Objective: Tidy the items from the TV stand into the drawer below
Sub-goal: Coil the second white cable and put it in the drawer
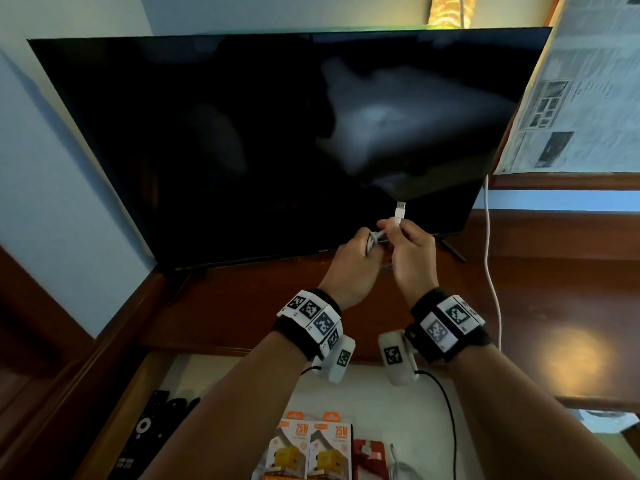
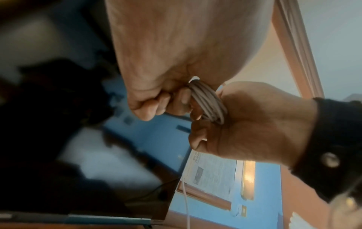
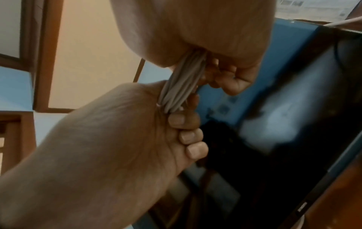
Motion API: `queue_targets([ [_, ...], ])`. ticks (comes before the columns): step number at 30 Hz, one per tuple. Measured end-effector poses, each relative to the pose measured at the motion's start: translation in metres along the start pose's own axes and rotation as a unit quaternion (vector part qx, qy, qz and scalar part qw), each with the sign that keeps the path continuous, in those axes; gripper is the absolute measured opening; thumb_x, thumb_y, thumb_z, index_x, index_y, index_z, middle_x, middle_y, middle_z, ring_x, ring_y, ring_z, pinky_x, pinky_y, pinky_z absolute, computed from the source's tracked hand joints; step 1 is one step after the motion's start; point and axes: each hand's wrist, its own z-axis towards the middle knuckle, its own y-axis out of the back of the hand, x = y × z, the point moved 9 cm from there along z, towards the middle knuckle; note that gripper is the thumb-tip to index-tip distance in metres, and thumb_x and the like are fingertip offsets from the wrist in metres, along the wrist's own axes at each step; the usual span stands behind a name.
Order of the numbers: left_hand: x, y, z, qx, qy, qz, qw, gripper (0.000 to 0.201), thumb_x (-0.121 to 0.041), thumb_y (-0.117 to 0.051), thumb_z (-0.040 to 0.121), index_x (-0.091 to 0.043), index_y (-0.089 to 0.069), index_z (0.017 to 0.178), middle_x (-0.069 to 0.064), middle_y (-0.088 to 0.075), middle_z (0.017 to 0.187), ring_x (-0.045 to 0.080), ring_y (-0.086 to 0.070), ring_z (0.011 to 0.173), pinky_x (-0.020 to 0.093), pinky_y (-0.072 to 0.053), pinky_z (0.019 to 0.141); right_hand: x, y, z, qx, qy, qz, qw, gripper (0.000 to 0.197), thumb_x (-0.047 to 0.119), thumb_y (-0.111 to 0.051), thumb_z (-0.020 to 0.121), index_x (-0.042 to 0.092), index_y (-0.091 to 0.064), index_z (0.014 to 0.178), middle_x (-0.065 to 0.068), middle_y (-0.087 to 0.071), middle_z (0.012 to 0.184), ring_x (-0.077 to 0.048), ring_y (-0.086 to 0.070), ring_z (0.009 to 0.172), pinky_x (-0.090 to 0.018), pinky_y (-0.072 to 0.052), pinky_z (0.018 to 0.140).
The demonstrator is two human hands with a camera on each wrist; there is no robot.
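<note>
Both hands grip a coiled white cable above the wooden TV stand [image 1: 242, 306].

Left hand [image 1: 349, 268] curls round the bundled loops of the cable [image 1: 479, 239]; right hand [image 1: 412, 254] pinches its end, metal USB plug [image 1: 400, 209] pointing up before the glossy black TV [image 1: 242, 150]. Nearer, the open drawer [image 1: 131, 403] holds boxed chargers [image 1: 311, 448].

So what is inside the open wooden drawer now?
Two orange charger boxes, black remotes, a red pack and a pale cable; the forearms cover the rest.
</note>
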Motion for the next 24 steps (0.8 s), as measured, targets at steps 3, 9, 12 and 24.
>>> queue_targets([
  [3,0.009,0.0,0.003,0.012,0.007,0.009,1.0,0.032,-0.043,-0.041,0.107,-0.018,-0.059,0.111,0.011,-0.067,0.091,0.026,-0.061,0.072,0.049,-0.051,0.068,0.0,-0.002,0.006,-0.007,0.011,-0.032,0.999,0.03,0.031,-0.053,0.105,0.017,-0.075,0.09,-0.005,-0.068,0.079,-0.022,-0.065,0.073,-0.044,-0.055,0.068],
  [9,0.009,-0.001,-0.005,0.022,-0.029,-0.134,0.99,0.039,-0.037,-0.034,0.113,-0.013,-0.063,0.124,0.01,-0.07,0.101,0.023,-0.065,0.093,0.044,-0.053,0.085,-0.019,-0.003,0.018,-0.002,-0.051,0.012,0.999,0.041,0.033,-0.049,0.106,0.011,-0.07,0.078,-0.005,-0.058,0.06,-0.016,-0.05,0.05,-0.033,-0.041,0.053],
  [12,0.03,-0.008,-0.006,0.066,0.028,-0.311,0.948,0.039,-0.021,-0.037,0.113,0.008,-0.061,0.125,-0.001,-0.057,0.076,0.012,-0.052,0.068,0.031,-0.041,0.068,-0.017,-0.012,0.018,0.03,-0.07,0.071,0.995,0.042,0.033,-0.046,0.108,0.003,-0.067,0.087,-0.022,-0.062,0.072,-0.025,-0.055,0.048,-0.035,-0.046,0.051],
  [24,0.032,0.013,0.004,0.005,-0.157,0.24,0.958,0.02,-0.014,-0.057,0.1,-0.018,-0.067,0.084,0.008,-0.063,0.067,0.026,-0.057,0.059,0.037,-0.044,0.055,-0.044,-0.033,0.03,0.0,-0.08,0.005,0.997,0.039,0.038,-0.054,0.102,0.015,-0.073,0.077,-0.007,-0.052,0.059,-0.027,-0.048,0.051,-0.036,-0.041,0.054],
])
